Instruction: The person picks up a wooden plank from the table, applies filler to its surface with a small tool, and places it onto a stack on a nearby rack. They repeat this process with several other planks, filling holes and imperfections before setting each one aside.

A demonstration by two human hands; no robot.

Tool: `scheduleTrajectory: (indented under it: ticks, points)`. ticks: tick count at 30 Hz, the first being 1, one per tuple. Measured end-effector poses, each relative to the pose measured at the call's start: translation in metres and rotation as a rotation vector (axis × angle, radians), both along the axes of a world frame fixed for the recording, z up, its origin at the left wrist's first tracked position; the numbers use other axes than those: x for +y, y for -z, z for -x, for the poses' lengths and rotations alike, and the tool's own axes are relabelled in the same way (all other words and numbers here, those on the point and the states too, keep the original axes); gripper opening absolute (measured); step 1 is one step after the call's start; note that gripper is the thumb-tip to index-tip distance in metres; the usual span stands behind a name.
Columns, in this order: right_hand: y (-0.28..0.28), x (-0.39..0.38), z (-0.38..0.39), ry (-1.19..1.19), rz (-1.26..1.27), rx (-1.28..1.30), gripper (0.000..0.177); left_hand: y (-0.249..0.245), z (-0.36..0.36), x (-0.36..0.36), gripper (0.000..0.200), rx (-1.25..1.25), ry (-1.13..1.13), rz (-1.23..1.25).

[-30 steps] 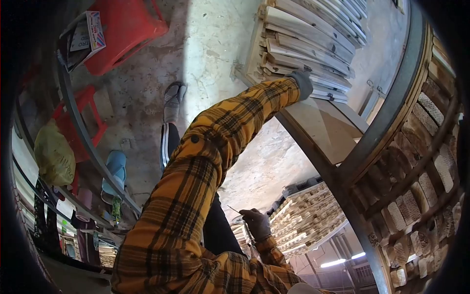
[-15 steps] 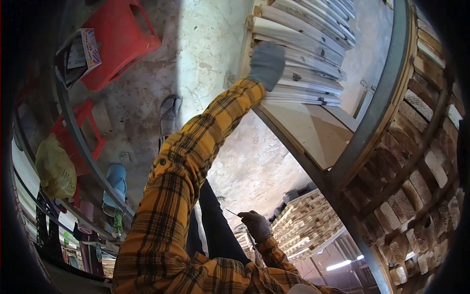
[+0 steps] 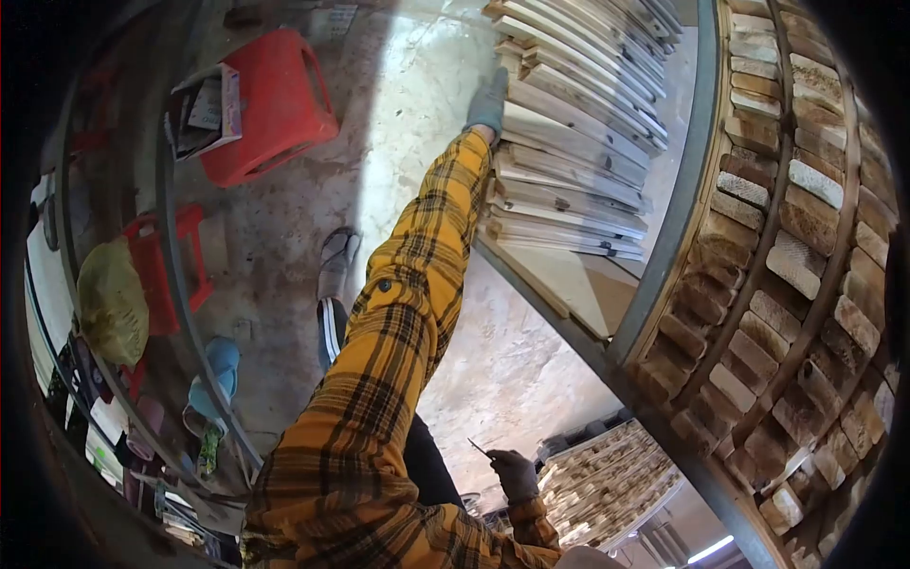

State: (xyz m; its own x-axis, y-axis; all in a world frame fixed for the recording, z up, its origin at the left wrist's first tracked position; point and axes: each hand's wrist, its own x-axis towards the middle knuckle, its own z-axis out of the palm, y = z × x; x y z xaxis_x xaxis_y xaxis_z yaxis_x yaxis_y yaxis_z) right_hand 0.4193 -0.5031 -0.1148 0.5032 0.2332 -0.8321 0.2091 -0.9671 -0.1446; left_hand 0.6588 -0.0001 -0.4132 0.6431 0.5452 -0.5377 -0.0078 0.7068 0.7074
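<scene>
Boards (image 3: 588, 119), pale and dark-knotted, lie in an uneven row on the bench (image 3: 540, 284). The gloved left hand (image 3: 488, 102) is at their ends, its grip too side-on to tell; the right hand (image 3: 515, 476) pinches a thin stick (image 3: 481, 449). Half a second ago, the left hand was over the boards. A metal bar (image 3: 671, 223) stands between them and stacked timber (image 3: 792, 261). A box (image 3: 210, 112) sits on a red stool (image 3: 280, 100).
</scene>
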Motion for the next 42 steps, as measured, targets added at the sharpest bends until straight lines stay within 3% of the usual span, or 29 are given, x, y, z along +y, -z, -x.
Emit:
scheduleTrajectory:
  ticks: [2,4,8,9,10,11,14,16,17,18,20,22,26,28,29,30,31,32,33,34,38,40,42]
  points:
    - [0.003,-0.02,0.005,0.068,0.119,0.021,0.021,0.069,-0.056,-0.021,0.085,0.429,0.056,-0.657]
    - [-0.001,-0.019,0.011,0.134,0.226,0.074,0.021,0.029,-0.038,-0.026,0.083,0.424,-0.11,-0.392]
    - [-0.001,0.014,0.009,0.204,0.269,0.188,0.02,-0.03,0.037,-0.004,0.083,-0.219,-0.012,0.317]
    - [0.004,0.019,0.008,0.181,0.217,0.198,0.02,-0.053,0.051,-0.005,0.08,-0.251,-0.083,0.31]
    - [0.009,0.024,0.008,0.156,0.162,0.211,0.02,-0.037,0.06,-0.007,0.064,-0.246,0.052,-0.061]
    - [0.02,0.022,0.005,-0.079,0.056,0.151,0.021,0.031,0.043,-0.018,0.054,0.093,0.15,-0.354]
    - [0.027,0.049,-0.011,-0.194,-0.079,0.108,0.019,-0.024,0.112,-0.043,0.084,0.282,-0.111,-0.352]
    - [0.013,0.068,-0.013,0.043,0.007,0.161,0.018,-0.06,0.177,-0.077,0.072,0.418,-0.03,-0.498]
    - [0.006,0.073,-0.011,-0.034,-0.043,0.123,0.017,-0.079,0.209,-0.094,0.066,0.489,0.01,-0.569]
    - [0.016,0.06,-0.012,-0.062,-0.1,0.146,0.015,-0.091,0.245,-0.123,0.058,0.6,0.12,-0.892]
    - [0.021,0.047,-0.003,-0.165,-0.153,0.119,0.01,-0.148,0.303,-0.168,0.039,0.538,-0.099,-0.663]
    - [0.033,0.043,0.007,-0.263,-0.249,0.121,0.011,-0.237,0.363,-0.204,0.044,0.582,-0.181,-0.504]
    - [0.021,0.079,0.024,-0.694,-0.387,0.043,0.016,-0.385,0.457,-0.267,0.042,0.457,-0.063,-0.425]
    - [0.097,0.1,0.0,-0.778,-0.597,0.001,0.009,-0.448,0.492,-0.284,0.042,0.336,-0.037,-0.316]
    - [0.042,0.123,0.04,-0.923,-0.627,-0.045,0.012,-0.482,0.53,-0.304,0.042,0.253,-0.019,-0.266]
    - [-0.029,0.16,0.083,-1.059,-0.657,-0.09,0.015,-0.497,0.552,-0.315,0.042,0.236,-0.071,-0.378]
    - [-0.062,0.172,0.109,-1.012,-0.856,0.124,0.017,-0.51,0.578,-0.326,0.042,0.222,-0.116,-0.484]
    - [-0.072,0.19,0.124,-1.016,-0.88,0.148,0.018,-0.523,0.603,-0.333,0.043,0.215,-0.156,-0.598]
    - [-0.082,0.208,0.139,-1.021,-0.904,0.172,0.019,-0.554,0.635,-0.344,0.044,0.316,-0.21,-0.622]
    - [-0.088,0.226,0.15,-1.083,-0.75,-0.012,0.019,-0.583,0.671,-0.357,0.044,0.411,-0.263,-0.635]
    - [-0.166,0.281,0.285,-0.848,-0.883,0.267,0.016,-0.607,0.819,-0.403,0.042,0.788,-0.691,-0.801]
    - [-0.206,0.288,0.368,-0.973,-1.055,0.295,0.018,-0.599,0.894,-0.433,0.043,1.19,-0.867,-0.732]
    - [-0.216,0.301,0.438,-1.012,-1.2,0.365,0.019,-0.595,0.961,-0.443,0.042,1.404,-1.023,-0.471]
